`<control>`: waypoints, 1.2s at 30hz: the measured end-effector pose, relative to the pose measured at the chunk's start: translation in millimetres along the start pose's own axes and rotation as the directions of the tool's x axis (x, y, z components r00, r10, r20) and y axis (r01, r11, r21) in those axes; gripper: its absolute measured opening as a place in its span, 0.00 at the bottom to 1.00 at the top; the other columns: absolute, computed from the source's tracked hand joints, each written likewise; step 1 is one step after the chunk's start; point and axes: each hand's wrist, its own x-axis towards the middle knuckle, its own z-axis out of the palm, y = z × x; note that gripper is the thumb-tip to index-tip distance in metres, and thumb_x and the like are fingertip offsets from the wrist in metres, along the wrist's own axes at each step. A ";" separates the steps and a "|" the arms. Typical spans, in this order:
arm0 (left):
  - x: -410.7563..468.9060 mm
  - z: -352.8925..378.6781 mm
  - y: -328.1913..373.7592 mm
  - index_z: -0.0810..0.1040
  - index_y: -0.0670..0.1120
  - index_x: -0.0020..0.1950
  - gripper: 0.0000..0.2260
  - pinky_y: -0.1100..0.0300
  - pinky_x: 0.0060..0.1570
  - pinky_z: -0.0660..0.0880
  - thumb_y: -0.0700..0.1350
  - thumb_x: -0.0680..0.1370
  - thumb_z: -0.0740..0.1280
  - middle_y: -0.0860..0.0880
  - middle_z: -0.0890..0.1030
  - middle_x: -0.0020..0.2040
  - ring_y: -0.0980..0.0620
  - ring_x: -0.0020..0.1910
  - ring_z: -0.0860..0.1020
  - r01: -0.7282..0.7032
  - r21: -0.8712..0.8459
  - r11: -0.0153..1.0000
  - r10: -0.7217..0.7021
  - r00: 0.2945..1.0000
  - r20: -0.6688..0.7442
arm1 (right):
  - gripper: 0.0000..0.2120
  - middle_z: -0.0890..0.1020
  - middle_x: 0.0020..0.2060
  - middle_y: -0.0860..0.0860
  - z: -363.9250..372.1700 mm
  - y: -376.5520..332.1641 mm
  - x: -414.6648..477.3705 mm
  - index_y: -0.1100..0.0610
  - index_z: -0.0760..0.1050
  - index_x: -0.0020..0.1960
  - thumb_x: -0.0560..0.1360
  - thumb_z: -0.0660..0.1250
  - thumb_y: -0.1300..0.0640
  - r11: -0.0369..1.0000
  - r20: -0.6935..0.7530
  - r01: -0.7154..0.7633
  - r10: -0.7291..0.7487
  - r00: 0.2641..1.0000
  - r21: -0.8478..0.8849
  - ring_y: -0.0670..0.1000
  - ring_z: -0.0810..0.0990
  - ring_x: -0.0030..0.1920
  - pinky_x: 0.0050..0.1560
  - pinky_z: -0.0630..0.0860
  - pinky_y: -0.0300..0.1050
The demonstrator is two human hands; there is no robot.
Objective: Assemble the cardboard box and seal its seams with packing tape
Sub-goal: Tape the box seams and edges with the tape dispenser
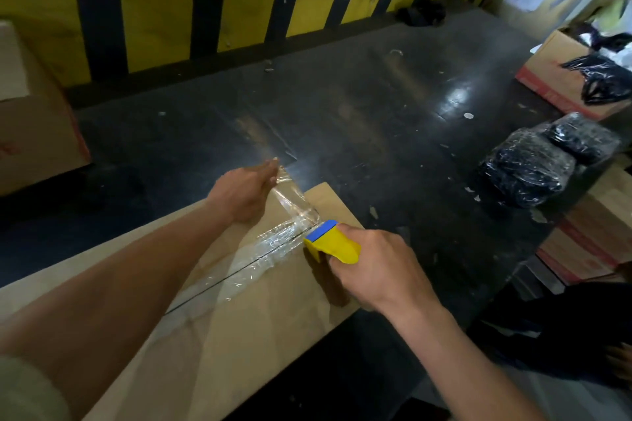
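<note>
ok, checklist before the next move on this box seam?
1. Left hand holds free end of clear packing tape: ok.
2. Right hand grips yellow tape dispenser: ok.
3. Tape covers centre seam of cardboard box: ok where visible; near end hidden, cannot tell.
4. Tape lies flat: not ok, wrinkled.
5. Tape cut from dispenser: cannot tell.
</note>
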 end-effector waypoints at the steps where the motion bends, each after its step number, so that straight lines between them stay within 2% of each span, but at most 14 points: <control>1: -3.9 0.1 7.2 0.64 0.50 0.79 0.21 0.45 0.67 0.70 0.52 0.86 0.53 0.48 0.70 0.77 0.39 0.70 0.73 -0.013 0.035 0.999 0.013 1.000 -0.011 | 0.21 0.84 0.44 0.51 -0.1 1.1 -1.1 0.45 0.74 0.65 0.72 0.66 0.43 1.000 -0.002 -0.004 0.004 1.000 0.003 0.58 0.82 0.45 0.45 0.80 0.51; 4: -24.3 8.1 35.3 0.65 0.42 0.78 0.23 0.47 0.73 0.64 0.51 0.85 0.53 0.43 0.70 0.76 0.41 0.73 0.70 -0.135 0.017 0.991 0.135 0.990 -0.039 | 0.22 0.83 0.44 0.52 -0.7 1.4 -4.3 0.46 0.74 0.65 0.72 0.66 0.44 1.000 -0.021 -0.009 0.009 1.000 0.017 0.59 0.82 0.46 0.45 0.80 0.52; 6: -36.2 20.7 42.8 0.65 0.42 0.79 0.27 0.50 0.75 0.59 0.54 0.84 0.47 0.43 0.67 0.78 0.44 0.76 0.66 -0.199 0.019 0.980 0.198 0.979 0.043 | 0.21 0.83 0.44 0.52 -1.0 -0.7 -5.4 0.47 0.75 0.64 0.72 0.66 0.44 1.000 -0.019 0.006 -0.006 1.000 0.005 0.58 0.82 0.46 0.46 0.80 0.52; 9: -41.7 37.2 34.3 0.54 0.44 0.82 0.34 0.53 0.78 0.44 0.59 0.80 0.35 0.46 0.55 0.82 0.49 0.81 0.51 -0.190 0.117 0.975 0.173 0.975 0.142 | 0.19 0.84 0.44 0.51 -3.0 -1.8 -7.8 0.47 0.76 0.62 0.73 0.67 0.44 1.000 -0.015 0.011 -0.011 1.000 0.006 0.57 0.82 0.45 0.46 0.80 0.52; 12: -43.0 38.9 34.0 0.51 0.44 0.82 0.35 0.55 0.78 0.40 0.59 0.79 0.34 0.47 0.51 0.82 0.49 0.82 0.47 -0.153 0.091 0.984 0.141 0.983 0.119 | 0.19 0.84 0.42 0.51 -7.2 -3.8 -9.1 0.48 0.77 0.61 0.72 0.67 0.44 1.000 -0.024 0.011 -0.010 1.000 0.023 0.58 0.82 0.45 0.46 0.80 0.53; 14: -46.9 37.5 35.6 0.53 0.42 0.82 0.34 0.53 0.79 0.43 0.58 0.80 0.37 0.46 0.53 0.82 0.49 0.81 0.49 -0.154 0.028 0.988 0.151 0.985 0.079 | 0.19 0.84 0.43 0.52 -12.7 -4.9 -9.4 0.48 0.77 0.62 0.72 0.67 0.44 1.000 -0.033 0.020 -0.020 0.999 0.016 0.59 0.82 0.46 0.47 0.81 0.54; 17: -51.9 31.9 37.3 0.59 0.40 0.80 0.31 0.45 0.79 0.54 0.57 0.82 0.44 0.42 0.59 0.81 0.46 0.81 0.55 -0.182 -0.025 0.983 0.182 0.983 0.024 | 0.21 0.84 0.44 0.52 -20.8 -4.2 -9.7 0.45 0.76 0.65 0.73 0.68 0.44 0.999 -0.048 0.031 -0.029 0.998 0.034 0.58 0.83 0.46 0.48 0.81 0.54; 23: -48.5 33.3 37.1 0.64 0.38 0.78 0.28 0.42 0.77 0.59 0.55 0.84 0.49 0.40 0.63 0.79 0.41 0.80 0.59 -0.196 0.053 0.979 0.192 0.979 0.064 | 0.20 0.84 0.46 0.51 -19.3 -5.7 -11.7 0.47 0.76 0.64 0.73 0.68 0.45 0.999 -0.047 0.031 -0.030 0.998 0.013 0.59 0.83 0.49 0.50 0.80 0.54; 28: -45.6 38.5 33.1 0.64 0.39 0.78 0.29 0.44 0.77 0.58 0.55 0.84 0.44 0.40 0.66 0.78 0.43 0.80 0.59 -0.184 0.015 0.983 0.183 0.981 0.063 | 0.25 0.85 0.51 0.53 -21.1 -6.2 -15.2 0.49 0.74 0.69 0.74 0.70 0.44 0.999 -0.078 0.039 -0.036 0.996 0.037 0.58 0.83 0.51 0.52 0.80 0.55; 32: -48.1 28.8 43.6 0.61 0.41 0.79 0.29 0.56 0.79 0.47 0.54 0.83 0.45 0.45 0.60 0.80 0.48 0.80 0.55 -0.121 -0.065 0.990 0.120 0.992 -0.030 | 0.27 0.85 0.51 0.53 -26.7 -11.4 -14.1 0.48 0.73 0.71 0.74 0.70 0.42 0.997 -0.114 0.060 -0.056 0.992 0.038 0.57 0.83 0.49 0.51 0.80 0.54; 33: -48.6 25.5 45.9 0.64 0.41 0.78 0.29 0.57 0.79 0.48 0.55 0.83 0.45 0.45 0.62 0.79 0.47 0.80 0.58 -0.124 -0.060 0.990 0.121 0.991 -0.053 | 0.27 0.85 0.51 0.53 -27.1 -12.1 -13.3 0.49 0.73 0.70 0.74 0.70 0.43 0.998 -0.118 0.059 -0.055 0.991 0.027 0.57 0.83 0.49 0.51 0.81 0.55; 35: -48.5 23.2 45.2 0.72 0.37 0.73 0.28 0.49 0.76 0.56 0.54 0.83 0.48 0.39 0.72 0.73 0.41 0.74 0.69 -0.229 0.040 0.973 0.232 0.969 -0.082 | 0.25 0.84 0.51 0.52 -24.9 -12.0 -11.8 0.49 0.74 0.69 0.74 0.70 0.43 0.999 -0.099 0.051 -0.051 0.994 -0.011 0.57 0.83 0.50 0.51 0.80 0.53; 36: -47.5 23.5 43.4 0.74 0.35 0.70 0.28 0.44 0.75 0.60 0.53 0.82 0.50 0.37 0.76 0.70 0.38 0.71 0.73 -0.287 0.103 0.952 0.293 0.955 -0.043 | 0.23 0.84 0.50 0.52 -22.5 -11.0 -11.5 0.49 0.75 0.67 0.74 0.69 0.43 0.998 -0.082 0.046 -0.048 0.995 -0.030 0.57 0.82 0.50 0.49 0.79 0.51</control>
